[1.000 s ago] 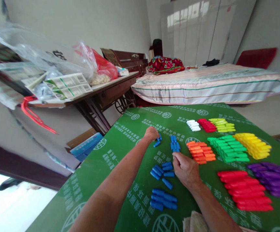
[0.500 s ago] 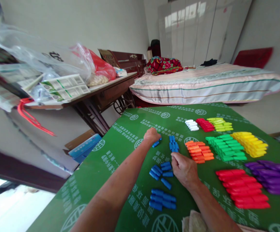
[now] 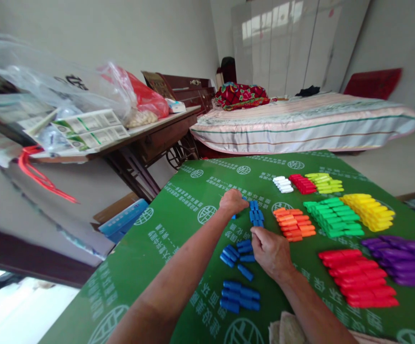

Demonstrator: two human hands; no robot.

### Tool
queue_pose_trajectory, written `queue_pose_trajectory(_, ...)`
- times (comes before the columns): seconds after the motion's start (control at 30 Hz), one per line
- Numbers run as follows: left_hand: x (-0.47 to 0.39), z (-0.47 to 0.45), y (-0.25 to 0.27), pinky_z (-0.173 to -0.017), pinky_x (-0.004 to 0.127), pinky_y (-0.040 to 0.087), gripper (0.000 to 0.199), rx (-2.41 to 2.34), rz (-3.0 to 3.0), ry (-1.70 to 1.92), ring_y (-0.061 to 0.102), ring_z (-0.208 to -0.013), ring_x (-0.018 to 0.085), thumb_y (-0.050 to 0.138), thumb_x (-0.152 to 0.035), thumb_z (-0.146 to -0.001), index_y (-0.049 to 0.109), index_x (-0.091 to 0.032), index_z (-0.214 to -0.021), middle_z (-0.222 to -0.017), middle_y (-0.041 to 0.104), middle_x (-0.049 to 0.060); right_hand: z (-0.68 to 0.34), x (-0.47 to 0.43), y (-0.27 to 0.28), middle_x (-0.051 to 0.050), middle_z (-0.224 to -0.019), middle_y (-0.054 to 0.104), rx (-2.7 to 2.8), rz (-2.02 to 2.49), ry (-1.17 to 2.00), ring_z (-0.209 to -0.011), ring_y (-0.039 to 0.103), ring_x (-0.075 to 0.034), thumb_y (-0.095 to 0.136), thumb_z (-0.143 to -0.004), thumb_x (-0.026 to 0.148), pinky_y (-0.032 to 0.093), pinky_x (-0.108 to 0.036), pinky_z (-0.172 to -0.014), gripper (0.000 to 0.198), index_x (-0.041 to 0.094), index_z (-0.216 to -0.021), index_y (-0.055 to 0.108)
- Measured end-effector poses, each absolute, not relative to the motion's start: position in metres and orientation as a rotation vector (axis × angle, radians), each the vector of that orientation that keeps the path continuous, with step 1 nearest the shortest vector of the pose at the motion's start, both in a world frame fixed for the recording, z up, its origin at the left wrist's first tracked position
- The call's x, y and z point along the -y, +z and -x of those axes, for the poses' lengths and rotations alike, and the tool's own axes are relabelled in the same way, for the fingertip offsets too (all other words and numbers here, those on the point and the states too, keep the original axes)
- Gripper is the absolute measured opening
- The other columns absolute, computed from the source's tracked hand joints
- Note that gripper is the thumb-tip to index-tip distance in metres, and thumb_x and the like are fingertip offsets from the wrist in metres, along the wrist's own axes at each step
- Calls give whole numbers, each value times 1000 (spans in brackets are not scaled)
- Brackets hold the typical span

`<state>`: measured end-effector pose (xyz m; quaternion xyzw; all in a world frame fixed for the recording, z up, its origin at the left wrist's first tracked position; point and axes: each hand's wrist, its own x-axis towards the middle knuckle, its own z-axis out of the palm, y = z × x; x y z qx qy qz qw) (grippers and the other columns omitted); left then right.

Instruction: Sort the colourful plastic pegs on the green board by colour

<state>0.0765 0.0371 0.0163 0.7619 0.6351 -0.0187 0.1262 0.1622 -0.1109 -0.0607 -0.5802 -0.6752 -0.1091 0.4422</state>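
Observation:
My left hand (image 3: 233, 201) is closed over the green table, with a small blue plastic piece (image 3: 244, 198) showing at its fingertips. Another bit of blue peeks out below that hand. Just to the right lies a neat stack of blue tube-shaped pieces (image 3: 256, 215). My right hand (image 3: 272, 251) is closed at the near end of this stack, thumb against the curled fingers; what it holds, if anything, is hidden. Several loose blue pieces (image 3: 229, 255) lie left of my right hand, and a blue pile (image 3: 240, 296) sits nearer to me.
To the right are piles of similar pieces: orange (image 3: 294, 224), green (image 3: 333, 217), yellow (image 3: 368, 212), red (image 3: 358, 278), purple (image 3: 401, 260) and white (image 3: 282, 184). A side table (image 3: 157, 129) with bags and boxes stands left; a bed (image 3: 300, 124) is beyond.
My left hand has moved right, toward the blue stack, and the blue piece at its fingertips has moved with it. My right hand stays by the stack's near end.

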Motion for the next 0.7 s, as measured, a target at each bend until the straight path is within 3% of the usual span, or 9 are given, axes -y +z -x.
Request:
queue_pose_trajectory(0.23, -10, -102, 21, -74, 25, 52, 31, -1738, -2290, -64, 67, -92, 20, 67, -35, -64, 70, -22, -91, -96, 72, 6, -162, 112, -59, 1, -56, 64, 1709, 1455, -265, -51, 61, -11, 43, -83, 12, 33, -23, -51, 26, 18, -78, 67)
queue_pose_trajectory(0.43, 0, -110, 18, -77, 30, 53, 40, -1757, -2309, -107, 66, -97, 25, 64, -33, -64, 67, -19, -101, -104, 70, 10, -162, 113, -59, 0, -60, 66, 1749, 1537, -199, -55, 62, -12, 43, -83, 13, 33, -23, -53, 25, 19, -79, 67)
queue_pose_trajectory(0.7, 0, -108, 23, -79, 29, 53, 40, -1747, -2355, -142, 66, -98, 24, 64, -44, -66, 68, -20, -98, -103, 71, 10, -163, 114, -55, 1, -61, 67, 1785, 1614, -131, -58, 64, -13, 43, -85, 15, 32, -24, -54, 25, 20, -80, 67)
